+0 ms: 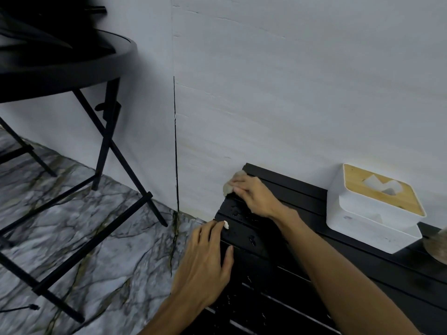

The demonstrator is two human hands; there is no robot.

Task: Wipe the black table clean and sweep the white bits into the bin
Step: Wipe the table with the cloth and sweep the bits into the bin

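Right hand: fingers curled, pressing a grey cloth onto the far corner of the slatted table. Cloth looks soft, damp and light; bunch it under the palm. Left hand: fingers together at the table edge, a white bit at the fingertips. Bit seems small, crumbly and light. Droplets bead between the hands. No bin in view.

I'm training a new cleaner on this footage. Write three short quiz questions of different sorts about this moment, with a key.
1. True or false: the right hand presses a grey cloth on the black slatted table.
2. The small white bit lies by which hand? A) left B) right
3. What stands at the table's far edge by the wall?

Key: 1 true; 2 A, at the left hand; 3 the white tissue box with wooden lid.
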